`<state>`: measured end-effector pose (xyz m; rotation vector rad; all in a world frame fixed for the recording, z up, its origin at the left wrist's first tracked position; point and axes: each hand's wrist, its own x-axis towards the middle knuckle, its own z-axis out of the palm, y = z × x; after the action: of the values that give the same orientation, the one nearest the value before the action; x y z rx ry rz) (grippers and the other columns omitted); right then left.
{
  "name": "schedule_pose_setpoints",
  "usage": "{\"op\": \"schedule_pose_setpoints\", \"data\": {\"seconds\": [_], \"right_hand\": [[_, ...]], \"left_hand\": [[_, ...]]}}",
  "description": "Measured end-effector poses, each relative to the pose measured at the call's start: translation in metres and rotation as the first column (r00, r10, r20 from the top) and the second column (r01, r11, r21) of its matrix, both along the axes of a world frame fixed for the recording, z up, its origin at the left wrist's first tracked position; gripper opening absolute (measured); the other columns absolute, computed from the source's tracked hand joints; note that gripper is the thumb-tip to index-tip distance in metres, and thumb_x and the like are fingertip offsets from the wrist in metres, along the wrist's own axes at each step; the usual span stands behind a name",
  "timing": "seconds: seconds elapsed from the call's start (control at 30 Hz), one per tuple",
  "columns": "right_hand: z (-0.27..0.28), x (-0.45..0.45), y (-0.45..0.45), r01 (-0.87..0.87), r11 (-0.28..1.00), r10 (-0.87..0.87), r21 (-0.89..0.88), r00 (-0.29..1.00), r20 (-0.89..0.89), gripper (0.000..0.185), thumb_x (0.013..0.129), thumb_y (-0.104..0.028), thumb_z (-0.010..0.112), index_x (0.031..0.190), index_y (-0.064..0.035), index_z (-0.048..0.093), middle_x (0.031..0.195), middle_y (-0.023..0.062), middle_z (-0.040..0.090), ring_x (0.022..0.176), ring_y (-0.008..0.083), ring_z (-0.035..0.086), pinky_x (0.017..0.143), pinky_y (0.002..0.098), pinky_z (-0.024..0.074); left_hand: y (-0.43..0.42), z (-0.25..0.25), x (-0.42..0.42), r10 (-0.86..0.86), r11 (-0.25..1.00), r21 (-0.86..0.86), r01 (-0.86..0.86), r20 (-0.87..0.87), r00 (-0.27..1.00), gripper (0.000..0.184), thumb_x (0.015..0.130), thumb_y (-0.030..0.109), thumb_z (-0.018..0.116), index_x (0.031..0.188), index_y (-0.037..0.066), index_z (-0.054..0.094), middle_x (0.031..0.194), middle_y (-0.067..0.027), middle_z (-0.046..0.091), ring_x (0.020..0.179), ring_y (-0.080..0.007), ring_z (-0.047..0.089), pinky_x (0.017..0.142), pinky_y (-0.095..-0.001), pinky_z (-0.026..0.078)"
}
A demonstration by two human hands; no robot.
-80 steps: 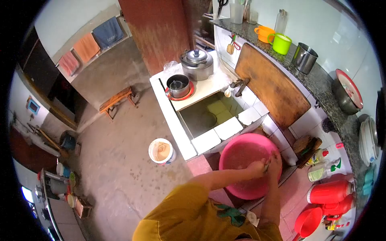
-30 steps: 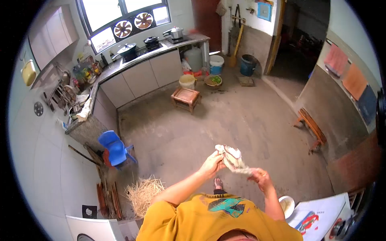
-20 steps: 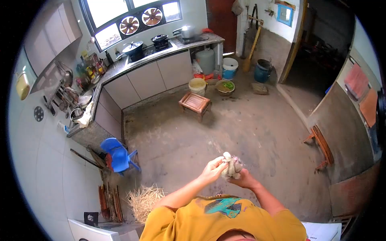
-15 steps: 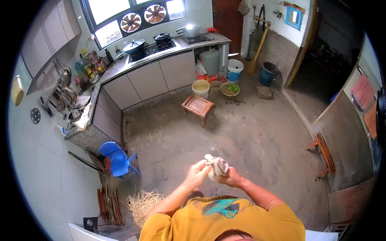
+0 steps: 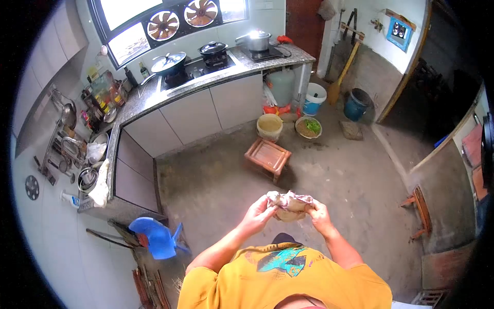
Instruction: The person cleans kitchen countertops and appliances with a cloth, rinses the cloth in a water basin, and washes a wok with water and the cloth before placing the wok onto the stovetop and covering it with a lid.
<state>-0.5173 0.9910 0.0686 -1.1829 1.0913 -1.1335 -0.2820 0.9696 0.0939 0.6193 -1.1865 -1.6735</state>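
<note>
Concrete floor (image 5: 216, 195), grey-brown, matte and stained, spreads below and beyond both hands; farther ahead and to their left runs the surface (image 5: 299, 58), a speckled stone top over smooth, flat-fronted cabinets (image 5: 191, 121). The blue chair (image 5: 159, 239), moulded in rounded plastic, stands well apart to the left of the left hand; the wooden bench (image 5: 422, 210), narrow and reddish brown, stands well apart to the right of the right hand. The stool (image 5: 267, 155), brown with a framed rectangular seat, stands ahead of the hands, slightly left of their midline. Left hand (image 5: 256, 215) and right hand (image 5: 322, 219) are closed on opposite ends of a pale bundle (image 5: 291, 207), apparently a cloth, which lies directly between them, off the floor and ahead of the yellow shirt (image 5: 329, 275). Its long axis runs crosswise from hand to hand; neither hand is nearer, since each touches it. The bundle is bunched and irregular, its middle rounded and beige, with whitish and purplish-pink folds along the far edge; its weave is too small to tell
</note>
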Motion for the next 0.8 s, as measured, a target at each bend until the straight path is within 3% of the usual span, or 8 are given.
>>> {"op": "schedule_pose_setpoints", "data": {"seconds": [0.1, 0.2, 0.4, 0.47, 0.53, 0.6, 0.67, 0.8], "right_hand": [[0.004, 0.008, -0.060, 0.016, 0.995, -0.022, -0.096, 0.998, -0.063, 0.024, 0.095, -0.005, 0.052, 0.116, 0.0010, 0.063, 0.106, 0.0032, 0.067, 0.096, 0.0127, 0.059, 0.086, 0.0285, 0.0478], [0.011, 0.006, -0.138, -0.073, 0.981, 0.000, -0.182, 0.928, -0.373, 0.023, 0.095, -0.005, 0.052, 0.113, 0.0017, 0.064, 0.108, 0.0045, 0.067, 0.095, 0.0129, 0.060, 0.085, 0.0290, 0.0488], [0.018, 0.060, -0.318, -0.113, 0.991, 0.100, 0.073, 0.982, 0.158, 0.039, 0.092, -0.004, 0.055, 0.130, -0.0028, 0.045, 0.111, 0.0098, 0.062, 0.102, 0.0171, 0.060, 0.086, 0.0329, 0.0518], [0.025, 0.096, -0.361, -0.447, 0.893, 0.437, 0.047, 0.888, 0.147, 0.050, 0.091, -0.012, 0.060, 0.136, -0.0039, 0.041, 0.119, 0.0113, 0.060, 0.112, 0.0192, 0.057, 0.096, 0.0354, 0.0466], [0.019, 0.145, -0.396, -0.589, 0.800, 0.599, 0.114, 0.770, -0.219, 0.064, 0.087, -0.020, 0.067, 0.142, -0.0050, 0.036, 0.126, 0.0125, 0.056, 0.118, 0.0198, 0.053, 0.103, 0.0345, 0.0401], [0.029, 0.176, -0.425, -0.539, 0.842, 0.534, -0.009, 0.836, -0.129, 0.070, 0.086, -0.025, 0.069, 0.143, -0.0051, 0.036, 0.129, 0.0129, 0.054, 0.119, 0.0194, 0.052, 0.103, 0.0331, 0.0399], [0.051, 0.184, -0.471, -0.632, 0.770, 0.637, 0.081, 0.755, -0.158, 0.049, 0.089, -0.023, 0.066, 0.130, -0.0032, 0.048, 0.119, 0.0096, 0.060, 0.110, 0.0133, 0.054, 0.095, 0.0313, 0.0438], [0.004, 0.191, -0.546, -0.461, 0.887, 0.438, -0.031, 0.861, -0.257, 0.026, 0.088, -0.018, 0.069, 0.107, -0.0017, 0.060, 0.093, 0.0010, 0.065, 0.086, 0.0086, 0.057, 0.078, 0.0280, 0.0495]], "left_hand": [[-0.073, -0.001, 0.032, -0.093, 0.996, 0.004, 0.093, 0.054, 0.994, 0.031, 0.098, 0.007, 0.053, 0.129, 0.003, 0.051, 0.118, -0.0006, 0.059, 0.109, -0.0100, 0.053, 0.095, -0.0283, 0.043], [-0.129, 0.011, 0.052, -0.148, 0.988, 0.061, 0.143, 0.104, 0.983, 0.038, 0.097, 0.009, 0.055, 0.133, 0.004, 0.047, 0.120, -0.0008, 0.058, 0.109, -0.0087, 0.053, 0.093, -0.0271, 0.045], [-0.275, 0.028, 0.092, -0.024, 0.986, 0.163, 0.019, 0.025, 0.999, 0.036, 0.094, 0.009, 0.061, 0.128, 0.004, 0.049, 0.113, -0.0037, 0.062, 0.097, -0.0124, 0.061, 0.086, -0.0304, 0.050], [-0.324, 0.022, 0.100, -0.003, 0.983, 0.183, -0.017, 0.106, 0.994, 0.033, 0.093, 0.010, 0.062, 0.123, 0.005, 0.051, 0.109, -0.0034, 0.063, 0.095, -0.0132, 0.062, 0.087, -0.0306, 0.050], [-0.366, 0.005, 0.113, -0.103, 0.989, 0.128, 0.080, 0.181, 0.978, 0.034, 0.091, 0.013, 0.065, 0.122, 0.007, 0.053, 0.111, -0.0010, 0.062, 0.099, -0.0106, 0.060, 0.092, -0.0297, 0.047], [-0.399, 0.006, 0.127, -0.030, 0.990, 0.140, -0.009, 0.273, 0.961, 0.042, 0.088, 0.015, 0.068, 0.126, 0.007, 0.051, 0.113, -0.0009, 0.062, 0.103, -0.0106, 0.058, 0.093, -0.0296, 0.046], [-0.431, 0.025, 0.150, -0.026, 0.976, 0.216, -0.018, 0.199, 0.980, 0.044, 0.088, 0.016, 0.068, 0.127, 0.007, 0.051, 0.114, -0.0003, 0.061, 0.105, -0.0105, 0.057, 0.094, -0.0298, 0.045], [-0.504, 0.013, 0.200, -0.035, 0.972, 0.233, 0.010, 0.104, 0.994, 0.038, 0.091, 0.014, 0.064, 0.127, 0.008, 0.052, 0.116, 0.0005, 0.060, 0.108, -0.0106, 0.055, 0.097, -0.0317, 0.043]]}}
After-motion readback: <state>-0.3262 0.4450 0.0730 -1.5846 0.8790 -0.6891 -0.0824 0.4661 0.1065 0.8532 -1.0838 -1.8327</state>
